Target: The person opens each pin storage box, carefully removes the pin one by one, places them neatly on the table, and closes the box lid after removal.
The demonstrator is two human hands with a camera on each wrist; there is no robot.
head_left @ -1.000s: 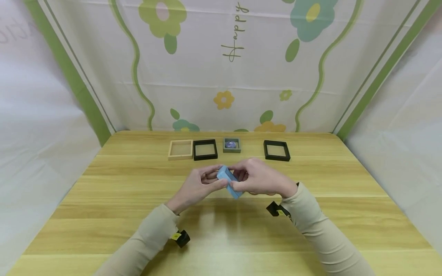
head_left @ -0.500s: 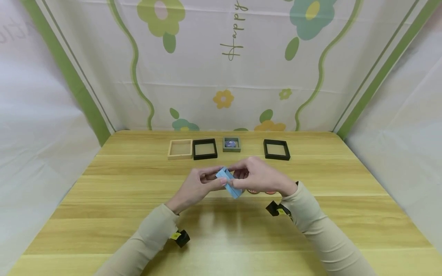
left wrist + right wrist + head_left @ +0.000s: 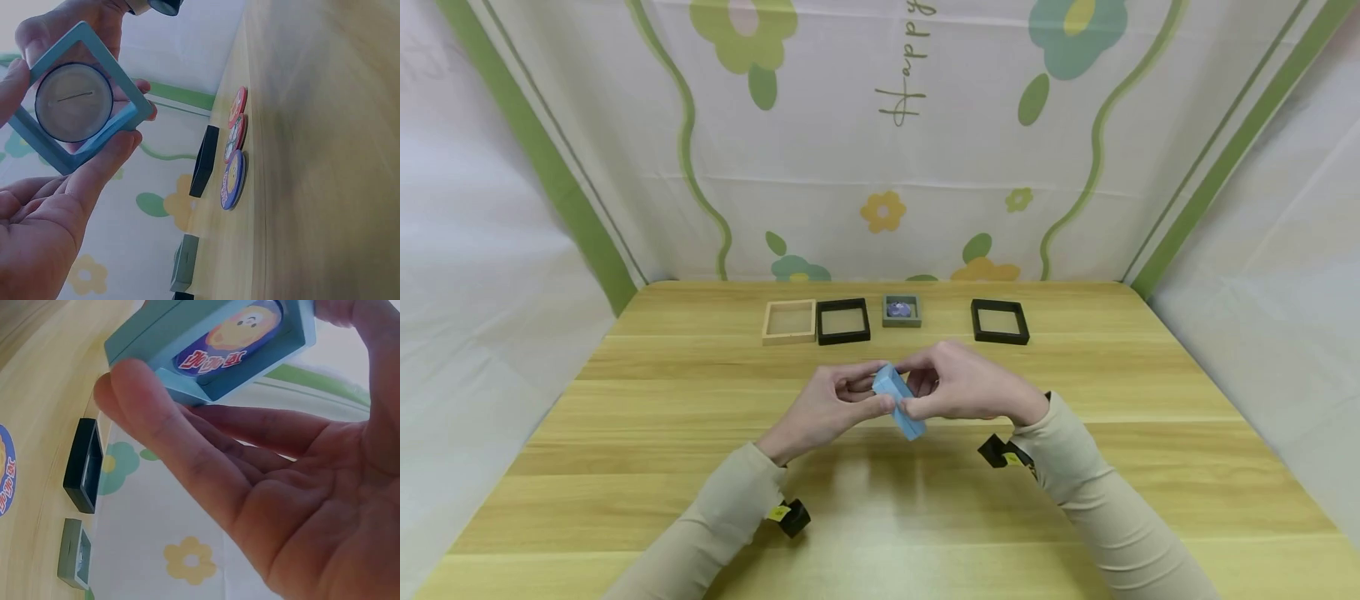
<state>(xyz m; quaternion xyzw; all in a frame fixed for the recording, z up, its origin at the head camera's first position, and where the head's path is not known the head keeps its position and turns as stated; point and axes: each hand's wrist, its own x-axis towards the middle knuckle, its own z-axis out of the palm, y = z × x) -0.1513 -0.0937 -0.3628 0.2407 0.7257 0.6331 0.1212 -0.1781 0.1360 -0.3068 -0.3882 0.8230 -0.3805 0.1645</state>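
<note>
Raised over the table in both hands is a light blue square display frame [image 3: 898, 404], tilted on a corner. My left hand [image 3: 827, 404] pinches one side of it between thumb and fingers. On the opposite side, my right hand [image 3: 970, 385] grips it the same way. Inside the frame sits a round pin badge [image 3: 74, 103]; the left wrist view shows its plain back with the pin. From the right wrist view, the badge's printed front [image 3: 244, 331] shows a yellow cartoon face, red lettering and a dark blue rim.
Two red badges [image 3: 235, 139] and a blue badge [image 3: 232, 179] lie on the wooden table. Along the back stand a pale wood frame [image 3: 789, 322], two black frames [image 3: 844, 322] and a small grey-green frame [image 3: 902, 311] holding something purple. A flowered cloth hangs behind.
The blue frame has tipped in the fingers, turning its near face and dropping its lower corner slightly. Both hands stay almost in place. The red badges seen beneath the right hand are hidden in the head view.
</note>
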